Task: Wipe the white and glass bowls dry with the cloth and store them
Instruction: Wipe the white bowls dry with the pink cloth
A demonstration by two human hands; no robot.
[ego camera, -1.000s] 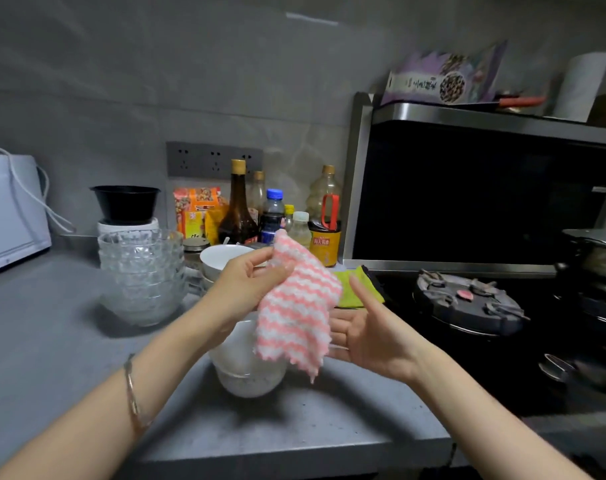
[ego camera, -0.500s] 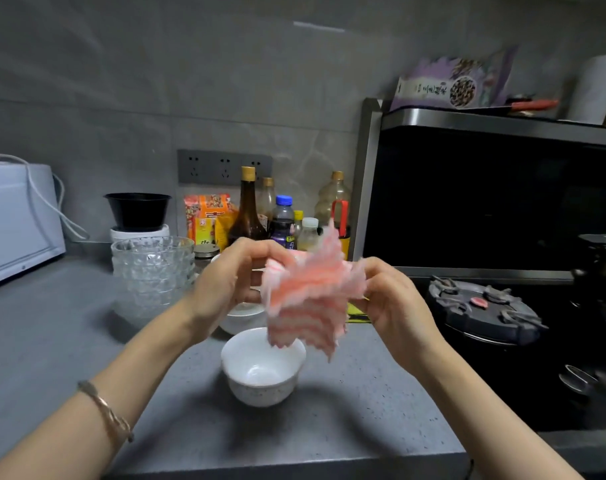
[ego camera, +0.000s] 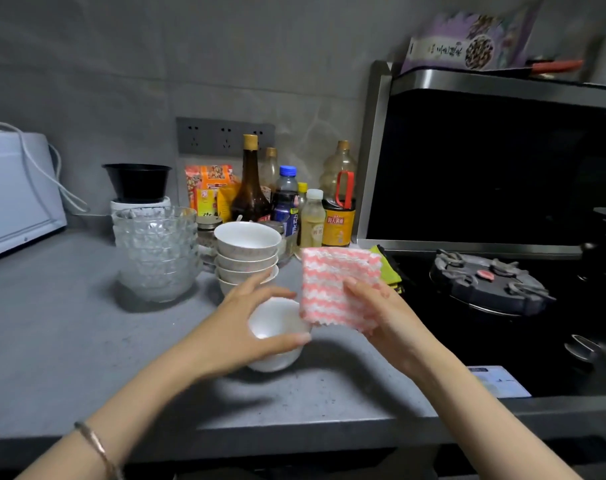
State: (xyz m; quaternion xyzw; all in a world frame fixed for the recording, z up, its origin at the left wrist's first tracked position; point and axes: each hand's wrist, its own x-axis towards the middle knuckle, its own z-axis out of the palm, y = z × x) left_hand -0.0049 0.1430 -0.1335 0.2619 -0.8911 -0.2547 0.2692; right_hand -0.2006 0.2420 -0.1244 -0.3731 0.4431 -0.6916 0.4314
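— Whereabouts of the bowl?
— Lower centre, upright on the counter (ego camera: 69, 323): single white bowl (ego camera: 277, 329), gripped by the left hand (ego camera: 242, 329), thumb on the near rim, fingers over the far rim.
— And the cloth?
— Pink-and-white cloth (ego camera: 336, 285), pinched in the right hand (ego camera: 381, 313), lower corner overlapping the bowl's right rim.
— Room around?
— Bare counter leftward and down to the front edge. Stacked white bowls (ego camera: 247, 251) just behind, stacked glass bowls (ego camera: 156, 251) left of centre. Black hob (ego camera: 450, 358) close on the right.
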